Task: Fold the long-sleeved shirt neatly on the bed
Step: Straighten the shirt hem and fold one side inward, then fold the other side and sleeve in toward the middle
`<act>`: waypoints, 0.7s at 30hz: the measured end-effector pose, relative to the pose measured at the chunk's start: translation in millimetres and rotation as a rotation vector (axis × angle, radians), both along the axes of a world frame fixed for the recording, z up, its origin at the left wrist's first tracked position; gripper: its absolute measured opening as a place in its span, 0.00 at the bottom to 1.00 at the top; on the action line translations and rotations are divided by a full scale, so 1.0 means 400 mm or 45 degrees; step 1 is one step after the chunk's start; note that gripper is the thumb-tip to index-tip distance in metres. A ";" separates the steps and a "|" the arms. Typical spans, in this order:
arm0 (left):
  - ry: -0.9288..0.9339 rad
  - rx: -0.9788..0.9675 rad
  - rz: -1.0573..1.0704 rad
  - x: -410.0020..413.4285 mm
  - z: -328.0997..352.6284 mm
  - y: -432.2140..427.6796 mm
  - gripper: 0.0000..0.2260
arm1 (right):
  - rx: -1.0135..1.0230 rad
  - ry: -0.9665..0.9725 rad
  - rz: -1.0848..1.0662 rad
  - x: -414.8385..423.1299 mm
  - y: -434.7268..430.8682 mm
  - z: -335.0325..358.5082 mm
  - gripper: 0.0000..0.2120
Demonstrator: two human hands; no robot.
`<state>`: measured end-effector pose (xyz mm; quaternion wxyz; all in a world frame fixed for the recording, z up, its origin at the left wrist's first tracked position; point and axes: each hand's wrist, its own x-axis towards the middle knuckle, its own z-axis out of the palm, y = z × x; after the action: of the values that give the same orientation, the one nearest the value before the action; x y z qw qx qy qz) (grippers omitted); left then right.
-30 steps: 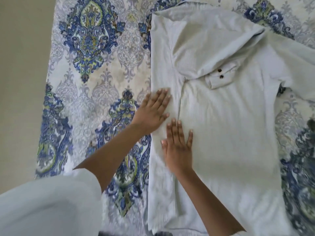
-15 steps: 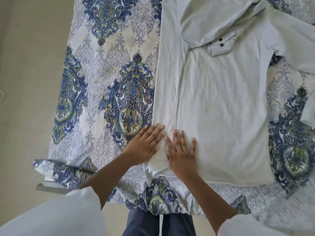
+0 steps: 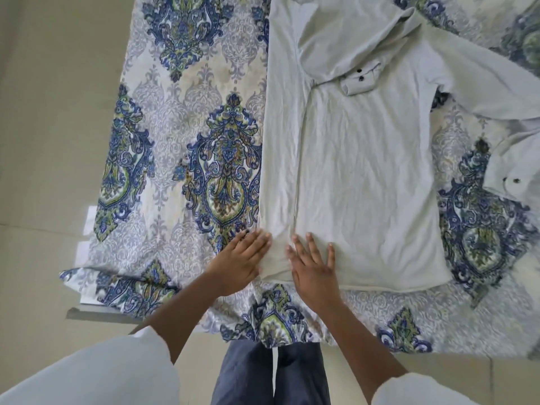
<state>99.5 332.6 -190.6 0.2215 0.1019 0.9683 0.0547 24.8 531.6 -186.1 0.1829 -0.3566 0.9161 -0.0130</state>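
A pale grey long-sleeved shirt (image 3: 362, 176) lies flat on the patterned bed cover (image 3: 187, 141). Its left side is folded inward, and that side's sleeve lies across the chest with the buttoned cuff (image 3: 361, 81) near the middle. The other sleeve (image 3: 496, 92) stretches off to the right, its cuff (image 3: 514, 179) lying on the cover. My left hand (image 3: 239, 263) lies flat with straight fingers at the shirt's lower left edge. My right hand (image 3: 314, 266) presses flat on the folded strip near the hem.
The bed's near edge (image 3: 292, 334) runs just in front of my legs. Beige tiled floor (image 3: 43, 141) lies to the left of the bed. The cover's corner (image 3: 96, 287) hangs over at the lower left.
Both hands have slid down along the folded left edge from the shirt's middle to its hem. The view has dropped toward the bed's near edge.
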 end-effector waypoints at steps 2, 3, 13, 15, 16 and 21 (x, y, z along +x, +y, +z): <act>0.064 -0.020 0.012 -0.034 0.021 0.002 0.24 | -0.063 0.031 -0.021 -0.015 -0.017 0.026 0.19; 0.091 -0.026 0.003 -0.059 0.025 0.001 0.24 | -0.096 0.031 -0.009 -0.028 -0.032 0.033 0.19; -0.088 0.099 0.083 -0.119 0.080 0.026 0.27 | -0.232 -0.574 -0.250 -0.076 -0.043 0.059 0.17; -0.062 0.240 0.242 -0.172 0.104 0.033 0.20 | -0.462 -0.654 -0.575 -0.119 -0.051 0.085 0.15; -0.029 0.313 0.333 -0.201 0.116 0.037 0.17 | -0.537 -0.713 -0.711 -0.142 -0.055 0.097 0.15; -0.101 0.688 0.850 -0.338 0.166 0.081 0.13 | -0.862 -0.920 -1.228 -0.261 -0.050 0.132 0.12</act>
<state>-35.8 364.9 -124.3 0.1942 -0.1647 0.8898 0.3787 -79.6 511.6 -133.4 0.3288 0.0798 0.7995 -0.4962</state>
